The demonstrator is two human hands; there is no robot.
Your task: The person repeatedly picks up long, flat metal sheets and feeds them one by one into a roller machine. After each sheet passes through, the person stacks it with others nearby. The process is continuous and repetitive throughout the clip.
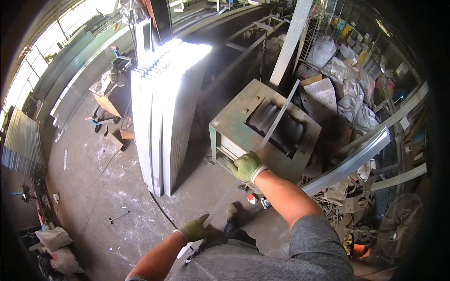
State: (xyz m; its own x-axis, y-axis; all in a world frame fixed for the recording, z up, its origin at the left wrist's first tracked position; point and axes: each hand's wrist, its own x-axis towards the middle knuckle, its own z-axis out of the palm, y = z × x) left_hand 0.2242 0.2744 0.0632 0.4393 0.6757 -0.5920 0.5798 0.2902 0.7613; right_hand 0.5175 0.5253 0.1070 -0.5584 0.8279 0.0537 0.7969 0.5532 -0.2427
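A long, narrow flat metal strip (280, 115) runs slantwise from near my body up and away to the right. My left hand (193, 228), in a green work glove, is closed around its near part. Farther up, my right hand (246, 167), gloved alike, grips the strip at the near edge of a box-shaped machine (229, 113). The machine has a worn greenish metal top with a rectangular opening, where dark rounded surfaces like rollers (268, 122) show. The strip's far part crosses over this opening; whether it touches the dark surfaces I cannot tell.
Left of the machine stands a tall stack of shiny metal profiles (164, 126). A dark cable (161, 211) lies on the floor (108, 187). To the right are a bundle of long profiles (349, 161), a cardboard box (320, 98), plastic sacks (349, 89) and a fan (402, 220).
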